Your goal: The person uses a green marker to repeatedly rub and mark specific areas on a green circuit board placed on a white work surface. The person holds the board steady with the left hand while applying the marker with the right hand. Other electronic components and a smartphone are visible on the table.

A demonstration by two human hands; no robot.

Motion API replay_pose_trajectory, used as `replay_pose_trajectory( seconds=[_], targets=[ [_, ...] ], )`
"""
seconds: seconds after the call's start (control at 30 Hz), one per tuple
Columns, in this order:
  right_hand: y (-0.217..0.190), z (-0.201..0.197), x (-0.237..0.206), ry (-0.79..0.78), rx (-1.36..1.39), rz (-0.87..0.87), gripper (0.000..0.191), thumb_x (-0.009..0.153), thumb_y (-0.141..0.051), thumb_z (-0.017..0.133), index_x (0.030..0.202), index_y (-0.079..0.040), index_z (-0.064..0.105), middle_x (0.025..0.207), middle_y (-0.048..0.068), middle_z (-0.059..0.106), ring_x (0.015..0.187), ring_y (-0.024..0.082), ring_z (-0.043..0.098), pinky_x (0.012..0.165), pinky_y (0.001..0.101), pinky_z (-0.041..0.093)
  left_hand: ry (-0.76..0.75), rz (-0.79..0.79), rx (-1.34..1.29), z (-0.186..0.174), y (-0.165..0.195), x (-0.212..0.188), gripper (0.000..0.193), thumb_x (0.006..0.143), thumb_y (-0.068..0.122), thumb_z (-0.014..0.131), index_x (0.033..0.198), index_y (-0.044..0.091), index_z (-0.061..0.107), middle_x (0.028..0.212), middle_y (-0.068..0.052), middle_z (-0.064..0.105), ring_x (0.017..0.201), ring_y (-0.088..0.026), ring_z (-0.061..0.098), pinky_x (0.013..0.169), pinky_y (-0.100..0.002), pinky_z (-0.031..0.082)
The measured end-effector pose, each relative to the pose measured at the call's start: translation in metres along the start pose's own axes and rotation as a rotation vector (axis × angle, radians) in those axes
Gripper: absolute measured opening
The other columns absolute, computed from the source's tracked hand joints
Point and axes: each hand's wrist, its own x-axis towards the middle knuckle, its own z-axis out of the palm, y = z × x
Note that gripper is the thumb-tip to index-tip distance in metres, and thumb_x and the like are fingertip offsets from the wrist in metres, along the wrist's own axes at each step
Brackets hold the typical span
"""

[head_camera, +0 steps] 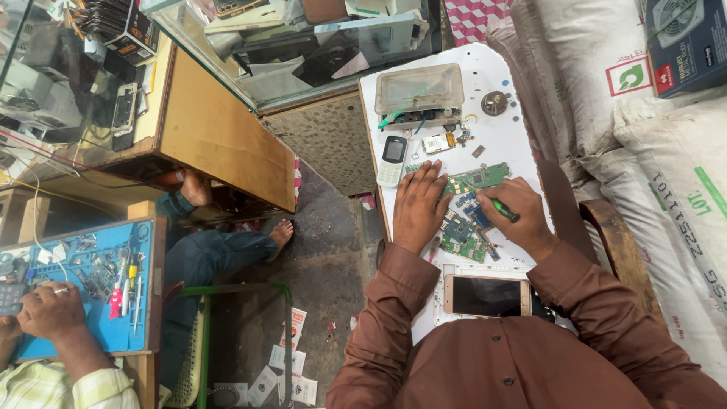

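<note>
My left hand [419,206] lies flat, fingers together, on the white worktop [503,129], pressing on the edge of a green circuit board [478,177]. My right hand [517,212] grips a green-handled screwdriver [501,208], its tip toward the boards. More green and blue circuit boards [462,235] lie between my hands. A small white keypad phone [392,160] rests just left of my left fingertips. A smartphone [487,295] with a dark screen lies near my chest.
A clear plastic box [419,88] and a round metal part [494,102] sit at the worktop's far end. White sacks [666,167] stand on the right. At the left, another person's hand [50,310] works over a blue mat [91,280] with tools; their bare feet [280,231] rest on the floor.
</note>
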Motion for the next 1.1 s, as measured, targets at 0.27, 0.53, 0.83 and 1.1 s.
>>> replay_pose_trajectory(
  seconds=[0.27, 0.53, 0.83, 1.1],
  targets=[
    [0.0020, 0.0004, -0.0010, -0.010, -0.005, 0.007, 0.009, 0.092, -0.009, 0.073, 0.099, -0.003, 0.075, 0.087, 0.009, 0.074, 0.076, 0.021, 0.064, 0.080, 0.0352, 0.047, -0.001, -0.002, 0.012, 0.0024, -0.0010, -0.0006, 0.034, 0.096, 0.025, 0.069, 0.125, 0.007, 0.070, 0.148, -0.009, 0.059, 0.146, -0.024, 0.047, 0.122, -0.046, 0.031],
    [0.0006, -0.0003, -0.0013, 0.001, -0.007, 0.001, 0.009, 0.092, -0.009, 0.073, 0.099, -0.003, 0.074, 0.088, 0.009, 0.073, 0.078, 0.022, 0.064, 0.080, 0.0350, 0.046, -0.007, -0.010, 0.008, 0.0001, -0.0003, -0.0009, 0.034, 0.095, 0.025, 0.069, 0.124, 0.007, 0.070, 0.148, -0.009, 0.059, 0.146, -0.024, 0.047, 0.122, -0.045, 0.032],
    [-0.0008, -0.0016, -0.0004, -0.019, -0.016, 0.000, 0.008, 0.092, -0.008, 0.074, 0.098, -0.003, 0.075, 0.087, 0.008, 0.073, 0.077, 0.021, 0.064, 0.079, 0.0351, 0.046, 0.008, 0.003, 0.008, -0.0013, 0.0010, -0.0007, 0.033, 0.095, 0.024, 0.069, 0.123, 0.007, 0.070, 0.147, -0.009, 0.060, 0.145, -0.025, 0.048, 0.121, -0.046, 0.032],
    [-0.0028, -0.0015, 0.0004, 0.020, -0.023, -0.015, 0.006, 0.092, -0.007, 0.075, 0.097, -0.003, 0.074, 0.087, 0.008, 0.072, 0.077, 0.022, 0.064, 0.078, 0.0351, 0.046, 0.011, 0.005, 0.006, -0.0010, 0.0018, -0.0001, 0.033, 0.095, 0.024, 0.069, 0.123, 0.007, 0.070, 0.147, -0.009, 0.060, 0.145, -0.025, 0.048, 0.122, -0.045, 0.032]
  ],
)
